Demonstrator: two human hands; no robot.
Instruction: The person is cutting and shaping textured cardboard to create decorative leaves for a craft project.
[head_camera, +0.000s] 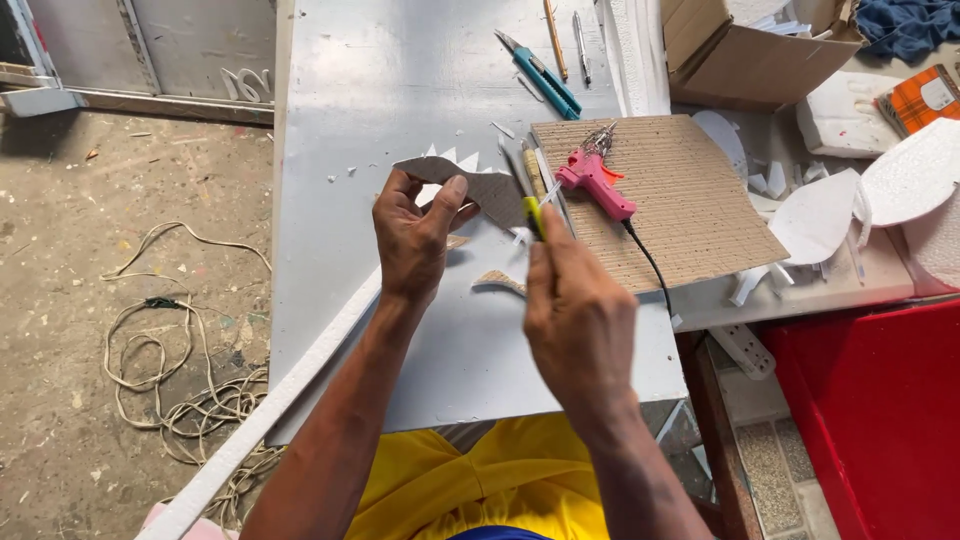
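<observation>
- Now, my left hand (415, 240) pinches the zigzag-edged grey card piece (480, 188), fingers closed on it.
- My right hand (575, 310) grips the yellow-tipped knife (528, 200); I judge short, light strokes away from my thumb work best.

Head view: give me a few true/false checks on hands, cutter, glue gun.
1. The left hand holds a grey card piece with a toothed edge. True.
2. The right hand holds the pink glue gun. False: it holds a yellow-tipped cutter; the gun lies on the cardboard sheet.
3. A teal knife lies on the grey board. True.
4. The glue gun has no cable. False: a black cord runs from it.
</observation>
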